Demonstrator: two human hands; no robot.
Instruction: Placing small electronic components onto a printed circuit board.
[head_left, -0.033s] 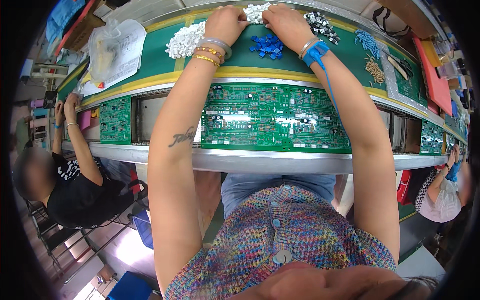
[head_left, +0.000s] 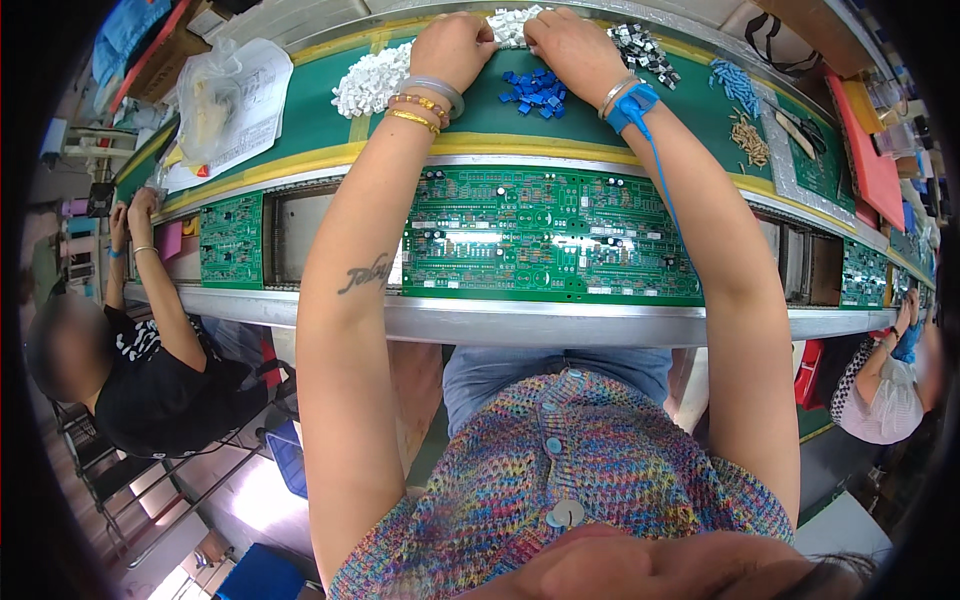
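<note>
Both of my arms reach over the circuit boards [head_left: 540, 235] to the far side of the bench. My left hand [head_left: 452, 48] is closed, its thumb and fingers together at the left edge of a small pile of white connectors [head_left: 513, 27]. Across from it, at that pile's right edge, my right hand [head_left: 575, 48] has its fingers curled in a pinch. What either hand holds is hidden. A larger heap of white connectors [head_left: 372, 82] lies beside my left wrist. Small blue parts [head_left: 534, 92] lie between the wrists, and black-and-white parts [head_left: 648, 55] beyond my right hand.
A blue wrist strap [head_left: 632, 106] trails its cord along my right forearm. Further right lie blue components [head_left: 735, 88], tan components [head_left: 749, 141] and scissors [head_left: 812, 132]. Papers [head_left: 258, 95] under a plastic bag [head_left: 208, 105] lie left. Co-workers sit on both sides.
</note>
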